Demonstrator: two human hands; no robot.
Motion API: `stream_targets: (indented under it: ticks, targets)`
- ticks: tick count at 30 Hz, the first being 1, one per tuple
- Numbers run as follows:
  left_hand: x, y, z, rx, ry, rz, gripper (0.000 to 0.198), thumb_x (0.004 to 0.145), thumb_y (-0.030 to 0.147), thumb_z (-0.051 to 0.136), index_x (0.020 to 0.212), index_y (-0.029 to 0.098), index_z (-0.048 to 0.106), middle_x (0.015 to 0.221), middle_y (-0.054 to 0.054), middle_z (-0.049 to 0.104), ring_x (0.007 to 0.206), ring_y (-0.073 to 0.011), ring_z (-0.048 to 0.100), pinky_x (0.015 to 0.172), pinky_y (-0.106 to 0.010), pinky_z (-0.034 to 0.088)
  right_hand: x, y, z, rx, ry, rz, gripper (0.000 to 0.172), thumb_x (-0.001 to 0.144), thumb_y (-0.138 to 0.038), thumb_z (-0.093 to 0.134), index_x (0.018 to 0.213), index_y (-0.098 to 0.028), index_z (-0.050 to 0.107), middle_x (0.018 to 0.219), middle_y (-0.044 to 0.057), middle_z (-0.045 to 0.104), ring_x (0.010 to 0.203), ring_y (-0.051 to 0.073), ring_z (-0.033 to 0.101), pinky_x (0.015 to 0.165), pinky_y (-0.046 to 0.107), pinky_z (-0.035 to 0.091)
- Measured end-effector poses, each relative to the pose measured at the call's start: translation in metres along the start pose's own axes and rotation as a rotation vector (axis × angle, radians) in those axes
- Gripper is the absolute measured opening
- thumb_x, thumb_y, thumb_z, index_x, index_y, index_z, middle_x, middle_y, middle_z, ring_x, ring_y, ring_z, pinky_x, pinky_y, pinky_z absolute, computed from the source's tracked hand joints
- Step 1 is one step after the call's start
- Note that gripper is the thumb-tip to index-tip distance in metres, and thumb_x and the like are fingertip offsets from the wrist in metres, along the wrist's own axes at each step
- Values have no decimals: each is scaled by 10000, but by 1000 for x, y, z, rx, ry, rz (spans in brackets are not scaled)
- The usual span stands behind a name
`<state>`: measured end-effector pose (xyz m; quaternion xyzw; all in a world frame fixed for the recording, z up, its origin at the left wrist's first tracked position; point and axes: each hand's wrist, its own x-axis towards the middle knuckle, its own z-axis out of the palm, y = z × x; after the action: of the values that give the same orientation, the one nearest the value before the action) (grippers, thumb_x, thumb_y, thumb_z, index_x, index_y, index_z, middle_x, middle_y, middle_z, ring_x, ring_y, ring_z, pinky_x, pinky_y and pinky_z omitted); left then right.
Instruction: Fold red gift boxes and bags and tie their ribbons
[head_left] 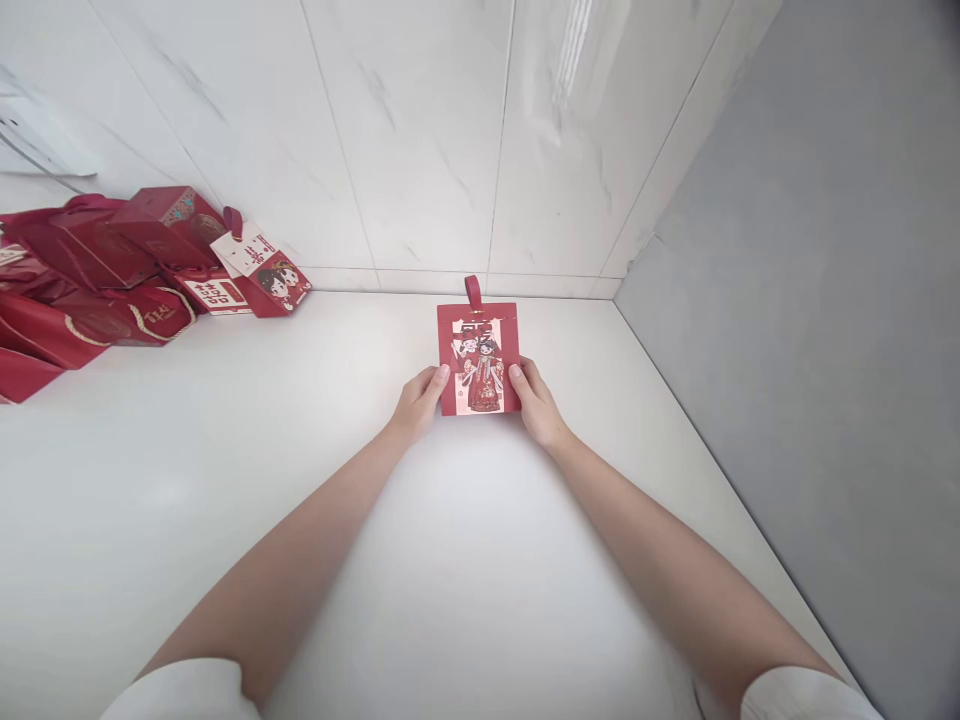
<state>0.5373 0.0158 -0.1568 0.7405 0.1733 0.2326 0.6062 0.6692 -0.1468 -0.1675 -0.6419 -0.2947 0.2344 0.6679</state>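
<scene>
Between my hands is a red gift box (pixel 480 390), flat-looking from here, printed with two cartoon figures in red traditional dress on a pale panel. A red ribbon loop (pixel 472 292) stands up from its top edge. My left hand (pixel 421 398) grips the lower left side, thumb on the front face. On the opposite side, my right hand (pixel 537 402) holds the edge in the same way. The fingers behind the box are hidden, as is its back. Whether its bottom touches the white table (pixel 465 560) I cannot tell.
Several red gift boxes and bags (pixel 97 260) are heaped at the back left, one with a cartoon-face front (pixel 281 285). A white marbled tile wall (pixel 420 130) closes off the back. To the right rises a grey panel (pixel 810 300) along the table's edge.
</scene>
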Motion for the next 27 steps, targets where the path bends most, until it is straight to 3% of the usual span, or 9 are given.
stream_targets:
  ticks: [10, 21, 27]
  targets:
    - [0, -2, 1, 30, -13, 39, 590, 919, 704, 445, 965, 157, 660, 1076, -107, 692, 1037, -259, 620, 980, -371, 457, 4, 5, -3, 26, -23, -14, 576, 893, -689, 529, 1277, -260, 522, 1290, 57, 677, 1199, 237, 628, 1047, 397, 481]
    - [-1, -5, 0, 6, -9, 34, 580, 913, 703, 464, 942, 154, 649, 1062, -111, 693, 1029, -261, 625, 973, -381, 463, 4, 6, -3, 93, -48, -14, 522, 882, -653, 584, 1230, -268, 530, 1210, 52, 697, 1160, 240, 643, 1021, 410, 506]
    - [-2, -4, 1, 7, -20, 59, 571, 939, 665, 453, 1052, 151, 675, 1136, -119, 680, 1072, -268, 623, 978, -382, 462, 4, 7, -3, 111, -61, -20, 509, 898, -636, 577, 1251, -273, 522, 1261, 52, 677, 1185, 237, 635, 1027, 404, 509]
